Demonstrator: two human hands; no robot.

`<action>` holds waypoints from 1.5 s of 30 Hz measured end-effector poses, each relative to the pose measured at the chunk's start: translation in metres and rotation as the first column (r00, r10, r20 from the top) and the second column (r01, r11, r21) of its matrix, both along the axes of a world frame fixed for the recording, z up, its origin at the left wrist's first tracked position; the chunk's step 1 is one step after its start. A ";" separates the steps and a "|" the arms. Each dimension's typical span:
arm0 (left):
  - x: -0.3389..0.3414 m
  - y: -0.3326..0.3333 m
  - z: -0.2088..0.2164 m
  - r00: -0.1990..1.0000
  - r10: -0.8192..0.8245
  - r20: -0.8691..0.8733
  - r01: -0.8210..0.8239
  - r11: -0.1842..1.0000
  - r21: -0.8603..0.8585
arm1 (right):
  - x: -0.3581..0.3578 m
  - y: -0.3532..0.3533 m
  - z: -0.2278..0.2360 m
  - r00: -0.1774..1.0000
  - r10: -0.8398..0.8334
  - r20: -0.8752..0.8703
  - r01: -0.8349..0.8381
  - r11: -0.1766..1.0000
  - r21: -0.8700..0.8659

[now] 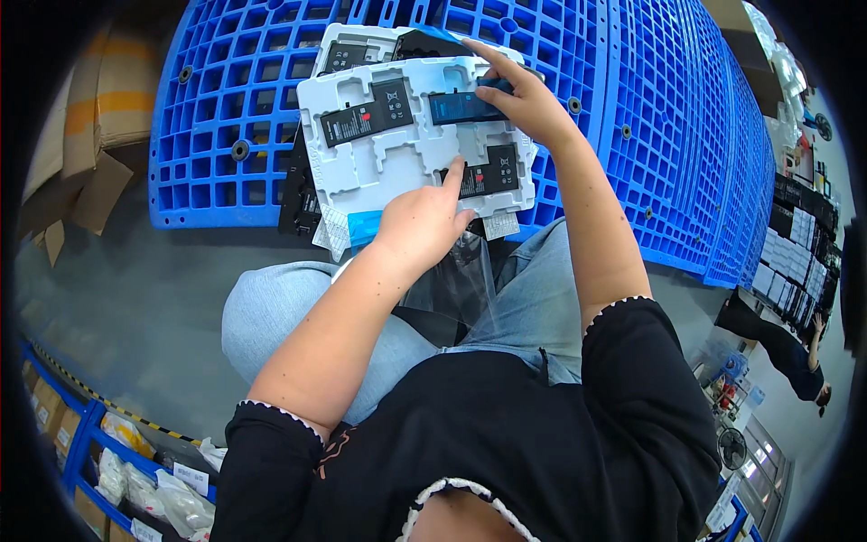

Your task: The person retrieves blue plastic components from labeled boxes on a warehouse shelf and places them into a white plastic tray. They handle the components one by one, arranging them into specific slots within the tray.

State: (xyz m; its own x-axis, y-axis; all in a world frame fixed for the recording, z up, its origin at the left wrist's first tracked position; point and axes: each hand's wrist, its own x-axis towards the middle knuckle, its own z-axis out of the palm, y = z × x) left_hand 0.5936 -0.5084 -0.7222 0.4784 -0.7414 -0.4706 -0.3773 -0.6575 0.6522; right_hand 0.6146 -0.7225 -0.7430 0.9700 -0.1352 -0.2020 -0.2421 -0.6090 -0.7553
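Note:
A white moulded tray (352, 172) sits in front of me with black flat battery packs in its recesses. One battery pack (368, 116) lies at the upper left, another (489, 172) at the lower right. A third pack (463, 107), at the upper right, looks blue under a translucent film. My left hand (422, 217) is over the tray's near edge, its index finger stretched to the lower-right pack and its thumb apart. My right hand (533, 104) reaches over the far right corner. Its index finger touches blue film (440, 33); its thumb is spread toward the third pack.
Beneath the tray are another white tray (384, 36) and dark flat items (301, 194), on a blue plastic pallet (212, 117). Cardboard boxes (135, 86) stand at the left. Blue shelving (86, 443) holds bagged goods at lower left. Another person (777, 352) is at the far right.

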 end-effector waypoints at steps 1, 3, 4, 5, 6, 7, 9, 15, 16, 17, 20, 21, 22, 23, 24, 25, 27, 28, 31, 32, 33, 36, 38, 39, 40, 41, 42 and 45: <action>0.000 0.001 -0.001 1.000 0.000 0.005 0.000 1.000 -0.005 | 0.000 0.000 0.001 1.000 -0.021 -0.005 0.021 1.000 0.015; 0.000 0.001 -0.001 1.000 -0.007 0.009 0.007 1.000 -0.001 | 0.002 -0.002 -0.001 1.000 -0.020 -0.022 0.021 1.000 0.018; 0.000 0.001 -0.001 1.000 -0.014 0.007 0.013 1.000 0.009 | 0.002 -0.003 -0.004 0.999 -0.028 -0.032 0.028 1.000 0.010; 0.001 0.001 0.000 1.000 -0.021 0.005 0.020 1.000 0.019 | 0.002 -0.003 -0.005 0.998 -0.036 -0.043 0.036 0.999 0.002; 0.001 0.001 0.000 1.000 -0.022 0.002 0.022 0.999 0.025 | 0.002 -0.003 -0.005 0.999 -0.030 -0.041 0.031 0.999 0.009; 0.001 0.001 0.000 1.000 -0.023 -0.002 0.023 0.999 0.031 | 0.003 -0.004 -0.005 0.999 -0.025 -0.039 0.026 1.000 0.015; 0.001 0.001 0.000 1.000 -0.022 -0.003 0.022 0.999 0.037 | 0.004 -0.003 -0.005 0.999 -0.012 -0.038 0.013 1.000 0.018; 0.000 0.002 0.000 1.000 -0.018 0.003 0.018 0.999 0.035 | 0.003 -0.003 -0.006 0.999 0.008 -0.038 -0.007 1.000 0.020; 0.000 0.001 0.001 1.000 -0.019 -0.001 0.019 0.999 0.036 | 0.003 -0.004 -0.006 0.999 0.010 -0.036 -0.010 1.000 0.026; 0.000 0.001 0.001 1.000 -0.019 -0.004 0.020 0.999 0.037 | 0.003 -0.005 -0.007 0.999 0.013 -0.034 -0.011 0.999 0.032; -0.002 0.003 -0.001 1.000 -0.009 0.012 0.009 1.000 0.024 | 0.004 -0.001 -0.004 0.997 -0.029 -0.070 0.033 0.997 0.063; -0.002 0.002 -0.002 1.000 -0.011 0.015 0.011 1.000 0.023 | 0.004 -0.001 -0.004 0.996 -0.036 -0.087 0.041 0.998 0.058; -0.002 0.002 -0.002 1.000 -0.013 0.018 0.013 1.000 0.022 | 0.004 -0.001 -0.003 0.994 -0.042 -0.104 0.048 0.998 0.052; -0.002 0.002 -0.002 1.000 -0.015 0.021 0.014 1.000 0.021 | 0.005 -0.001 -0.003 0.991 -0.049 -0.122 0.055 0.997 0.046; -0.002 0.002 -0.002 1.000 -0.013 0.021 0.012 1.000 0.020 | 0.005 -0.001 -0.004 0.993 -0.041 -0.108 0.045 0.998 0.040; -0.002 0.002 -0.002 1.000 -0.011 0.020 0.011 1.000 0.019 | 0.005 -0.002 -0.006 0.995 -0.032 -0.095 0.036 0.999 0.035; -0.002 0.002 -0.002 1.000 -0.008 0.018 0.008 1.000 0.015 | 0.005 -0.002 -0.006 0.996 -0.024 -0.084 0.026 0.999 0.027; -0.002 0.002 -0.002 1.000 -0.007 0.017 0.006 1.000 0.012 | 0.005 -0.002 -0.006 0.996 -0.024 -0.086 0.026 0.999 0.024; -0.002 0.002 -0.001 1.000 -0.005 0.015 0.005 1.000 0.009 | 0.005 -0.002 -0.007 0.997 -0.012 -0.080 0.011 1.000 -0.013; -0.001 0.001 -0.001 1.000 -0.006 0.015 0.006 1.000 0.009 | 0.005 -0.002 -0.007 0.997 -0.007 -0.077 0.005 1.000 -0.031; -0.001 0.001 -0.001 1.000 -0.006 0.009 0.006 1.000 0.016 | 0.004 -0.002 -0.007 0.997 -0.012 -0.077 0.009 0.999 -0.038; 0.000 0.001 -0.001 1.000 0.003 -0.001 -0.003 1.000 0.017 | 0.004 0.000 -0.008 0.997 -0.017 -0.079 0.013 0.998 -0.054; -0.001 -0.001 -0.002 1.000 0.022 0.003 -0.022 1.000 -0.005 | 0.004 -0.001 -0.010 0.997 -0.009 -0.079 0.004 0.998 -0.059; 0.000 -0.002 -0.003 0.999 0.049 0.003 -0.049 0.999 -0.020 | 0.004 -0.001 -0.011 0.997 -0.004 -0.073 -0.001 0.998 -0.058; 0.001 -0.003 -0.004 0.997 0.076 0.002 -0.076 0.997 -0.034 | 0.004 -0.002 -0.011 0.998 0.002 -0.068 -0.006 0.998 -0.058; 0.002 -0.005 -0.005 0.995 0.103 0.002 -0.103 0.994 -0.048 | 0.004 -0.002 -0.010 0.998 0.007 -0.062 -0.011 0.998 -0.058; 0.005 -0.007 -0.005 0.992 0.124 -0.014 -0.124 0.991 -0.045 | 0.004 -0.002 -0.009 0.998 0.004 -0.067 -0.009 0.998 -0.065; 0.012 -0.011 -0.005 0.983 0.179 -0.048 -0.182 0.982 -0.054 | 0.005 -0.002 -0.008 0.997 0.025 -0.078 -0.030 0.998 -0.063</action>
